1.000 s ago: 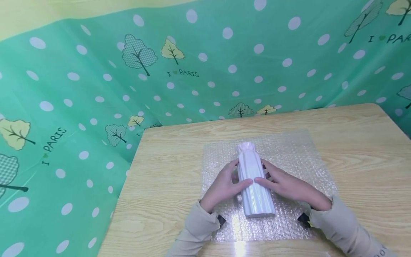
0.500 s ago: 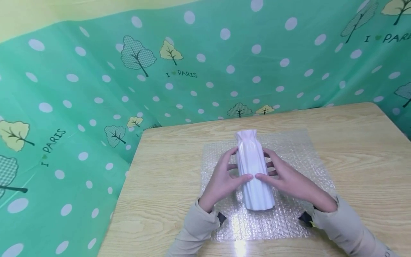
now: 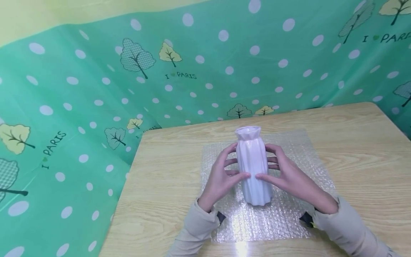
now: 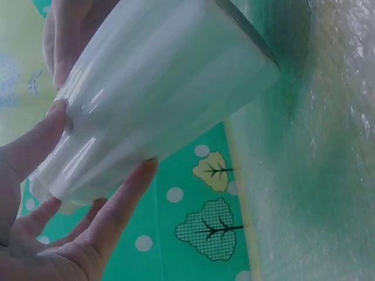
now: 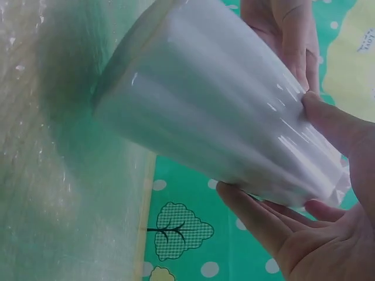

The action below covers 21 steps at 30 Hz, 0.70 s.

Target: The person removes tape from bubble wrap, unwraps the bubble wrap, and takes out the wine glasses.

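Observation:
A white fluted vase (image 3: pixel 252 160) with a pinched, ruffled neck leans back slightly over the bubble wrap, its mouth now showing at the top. My left hand (image 3: pixel 221 175) grips its left side, thumb on the front and fingers spread round behind. On the opposite side my right hand (image 3: pixel 287 175) holds it the same way, the two thumbs almost meeting. Seen from the left wrist, the base of the vase (image 4: pixel 158 76) hangs tilted close over the wrap. The right wrist view shows the vase's (image 5: pixel 205 99) flat underside edge-on, with fingertips along its lower side.
A square sheet of bubble wrap (image 3: pixel 273 226) lies flat on the wooden table (image 3: pixel 163 185). Behind and to the left hangs a green dotted curtain (image 3: pixel 179 96) that meets the table's far edge.
Both hands have tipped the vase from lying back to nearly upright, raising its neck so that the mouth opening shows. The bubble wrap has stayed in place.

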Available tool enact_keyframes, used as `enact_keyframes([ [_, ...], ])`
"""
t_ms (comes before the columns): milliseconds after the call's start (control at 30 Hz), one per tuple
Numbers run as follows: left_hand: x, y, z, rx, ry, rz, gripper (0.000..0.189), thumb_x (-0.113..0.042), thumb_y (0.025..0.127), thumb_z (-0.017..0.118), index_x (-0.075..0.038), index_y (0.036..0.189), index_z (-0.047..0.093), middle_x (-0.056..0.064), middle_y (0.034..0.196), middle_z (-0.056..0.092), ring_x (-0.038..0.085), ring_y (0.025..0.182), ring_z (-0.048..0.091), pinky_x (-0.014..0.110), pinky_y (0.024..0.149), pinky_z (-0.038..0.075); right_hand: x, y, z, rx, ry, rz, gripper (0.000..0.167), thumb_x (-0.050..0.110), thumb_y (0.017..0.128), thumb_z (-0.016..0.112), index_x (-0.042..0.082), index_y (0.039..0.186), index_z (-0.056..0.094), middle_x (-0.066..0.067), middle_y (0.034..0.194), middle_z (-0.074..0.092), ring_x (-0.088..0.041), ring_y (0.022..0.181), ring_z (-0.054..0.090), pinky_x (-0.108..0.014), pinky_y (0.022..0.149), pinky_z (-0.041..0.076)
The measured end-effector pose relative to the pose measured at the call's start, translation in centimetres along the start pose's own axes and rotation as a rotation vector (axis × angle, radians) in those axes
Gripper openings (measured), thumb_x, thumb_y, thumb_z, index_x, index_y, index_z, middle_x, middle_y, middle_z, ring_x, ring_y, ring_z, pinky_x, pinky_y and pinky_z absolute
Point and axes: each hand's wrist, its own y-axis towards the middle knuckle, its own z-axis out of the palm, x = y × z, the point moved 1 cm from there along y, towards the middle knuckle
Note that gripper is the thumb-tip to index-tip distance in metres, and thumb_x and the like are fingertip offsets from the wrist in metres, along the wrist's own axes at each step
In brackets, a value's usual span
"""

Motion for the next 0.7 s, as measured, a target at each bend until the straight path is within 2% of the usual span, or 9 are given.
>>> enact_keyframes([
  [167,-0.01,-0.1,-0.02,-0.01,0.035,0.04,0.093,-0.01,0.077,0.084,-0.029,0.153,0.033,0.001,0.15,0.042,0.031,0.119,0.061,0.033,0.084,0.06,0.05,0.0,-0.03,-0.022,-0.006,-0.044,0.09,0.024,0.085,0.079,0.006,0.152,0.021,-0.024,0.149,0.038,-0.044,0.121,0.058,-0.047,0.092,0.056],
  [433,-0.15,-0.08,0.35,-0.03,0.161,0.211,0.094,-0.014,0.077,0.083,-0.028,0.155,0.032,0.005,0.146,0.044,0.027,0.123,0.058,0.029,0.089,0.058,0.21,-0.01,-0.35,-0.116,-0.031,-0.138,0.101,0.006,0.074,0.086,0.003,0.151,0.02,-0.024,0.149,0.034,-0.046,0.123,0.054,-0.045,0.095,0.052],
  [567,-0.12,-0.02,0.42,-0.033,0.225,0.308,0.094,-0.01,0.076,0.083,-0.02,0.155,0.033,0.01,0.147,0.044,0.027,0.125,0.056,0.027,0.091,0.056,0.26,0.05,-0.44,-0.146,-0.047,-0.185,0.104,0.001,0.069,0.088,-0.001,0.147,0.02,-0.025,0.146,0.034,-0.048,0.121,0.054,-0.043,0.095,0.052],
  [700,0.25,0.19,0.5,-0.026,0.302,0.406,0.09,-0.007,0.075,0.083,-0.009,0.151,0.036,0.014,0.147,0.043,0.03,0.13,0.053,0.026,0.094,0.055,-0.07,0.19,-0.38,-0.157,-0.05,-0.206,0.105,-0.006,0.065,0.088,-0.004,0.145,0.019,-0.026,0.145,0.035,-0.048,0.12,0.054,-0.026,0.097,0.051],
])
